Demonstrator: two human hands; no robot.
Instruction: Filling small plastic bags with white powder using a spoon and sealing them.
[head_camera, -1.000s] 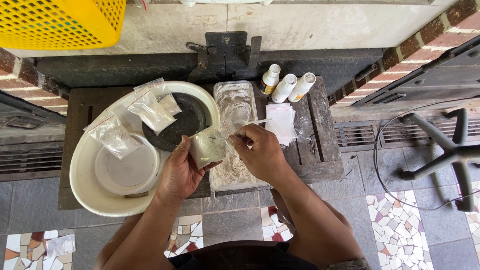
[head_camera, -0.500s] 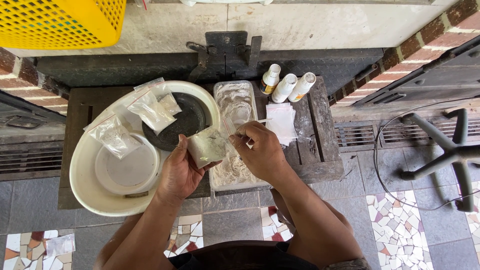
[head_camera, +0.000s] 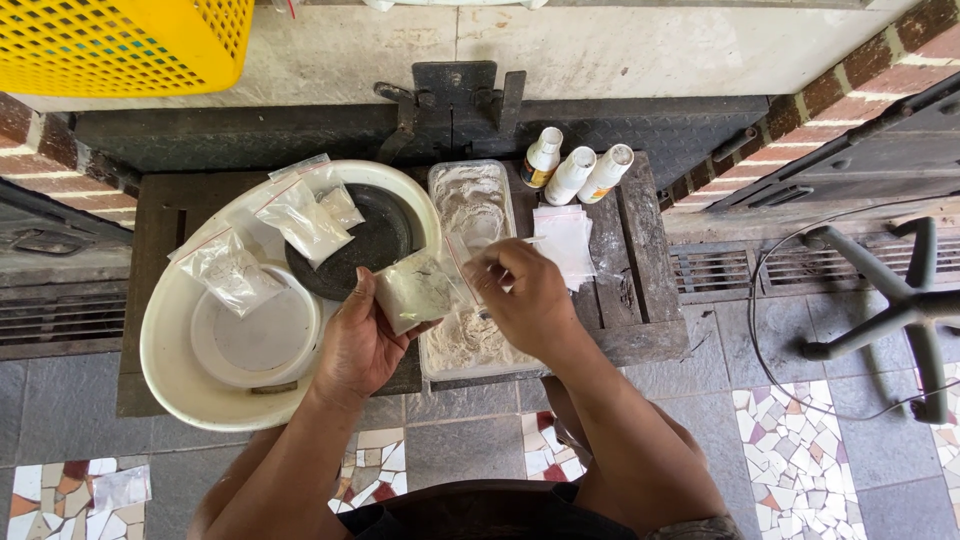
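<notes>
From the head camera, the left hand (head_camera: 362, 335) curls around a small plastic bag of white powder (head_camera: 418, 290), thumb along its edge. The right hand (head_camera: 520, 298), just beside it, pinches closed on the bag's mouth, above the clear tray of powder (head_camera: 470, 210).

Left hand (head_camera: 362, 340) around a small powder-filled bag (head_camera: 415, 290), right hand (head_camera: 520, 300) pinching its top above a powder tray (head_camera: 470, 200).

The basin (head_camera: 180, 385) is cream, the round plate (head_camera: 370, 245) inside is black, the powder (head_camera: 465, 340) is white, the crate (head_camera: 120, 45) is yellow with a grid pattern.
</notes>
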